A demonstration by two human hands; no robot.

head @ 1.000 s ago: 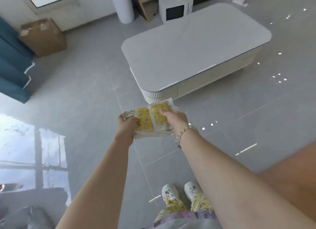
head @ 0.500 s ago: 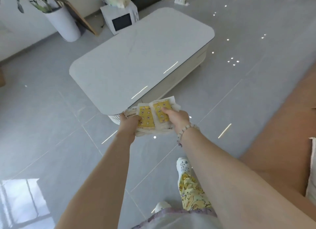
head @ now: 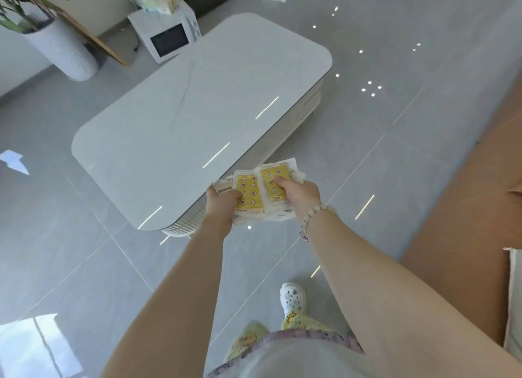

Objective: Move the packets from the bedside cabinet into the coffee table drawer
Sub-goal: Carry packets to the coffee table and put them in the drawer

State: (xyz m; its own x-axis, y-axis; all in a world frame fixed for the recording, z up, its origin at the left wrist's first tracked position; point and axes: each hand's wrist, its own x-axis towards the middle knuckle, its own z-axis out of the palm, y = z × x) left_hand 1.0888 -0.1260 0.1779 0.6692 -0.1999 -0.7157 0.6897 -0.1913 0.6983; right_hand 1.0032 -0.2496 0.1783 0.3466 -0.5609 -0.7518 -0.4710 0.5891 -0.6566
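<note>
Count: two yellow-faced packets (head: pixel 262 192) show side by side on top; more white-edged ones beneath, number not readable. Your hands, two: left hand (head: pixel 221 201) and right hand (head: pixel 299 194) both grip packets, thumbs on top, in air at near edge of coffee table surface (head: pixel 197 117). Around: white box (head: pixel 166 35) at 11 o'clock, planter (head: pixel 63 50) at 10, sofa (head: pixel 466 208) at 3. Packets' long axis roughly 12-to-6.

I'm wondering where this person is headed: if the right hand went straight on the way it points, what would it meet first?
Probably the glossy white rounded coffee table, near its long edge; the right hand, gripping yellow patterned packets, may pass over it: depth unclear.
</note>
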